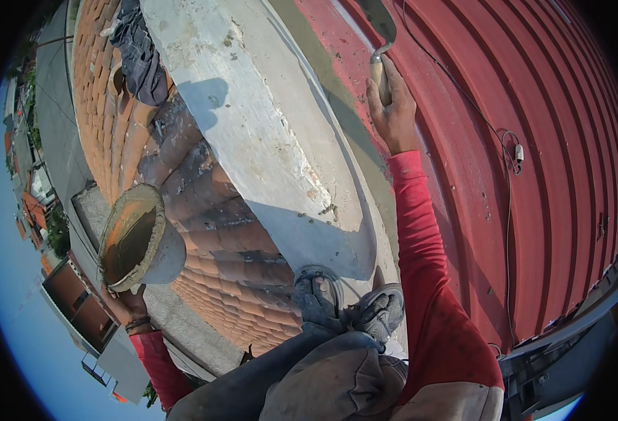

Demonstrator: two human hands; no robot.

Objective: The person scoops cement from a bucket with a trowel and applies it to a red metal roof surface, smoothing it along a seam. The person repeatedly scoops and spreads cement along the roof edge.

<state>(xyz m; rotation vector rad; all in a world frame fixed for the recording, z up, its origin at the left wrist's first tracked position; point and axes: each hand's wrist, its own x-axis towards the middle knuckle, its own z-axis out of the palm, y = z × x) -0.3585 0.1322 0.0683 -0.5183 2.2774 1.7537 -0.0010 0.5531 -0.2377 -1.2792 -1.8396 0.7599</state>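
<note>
My right hand (395, 112) is closed around the wooden handle of a trowel (377, 68), whose metal blade points away toward the top edge. The trowel is over the red metal roof, beside a smooth grey mortar band (351, 116) along the wall's edge. At the lower left, my left hand (132, 303) grips a mortar-caked bucket (170, 256) low on its near side. Its fingers are partly hidden by the bucket. The bucket tilts, its mouth facing left, with grey-brown residue inside.
My feet (323, 289) stand on the pale wall top (253, 133) between clay roof tiles (207, 231) and the ribbed red metal roof (533, 231). A dark cloth (140, 59) lies on the tiles. A cable with a white connector (519, 152) crosses the metal roof. Beyond the left edge are buildings far below.
</note>
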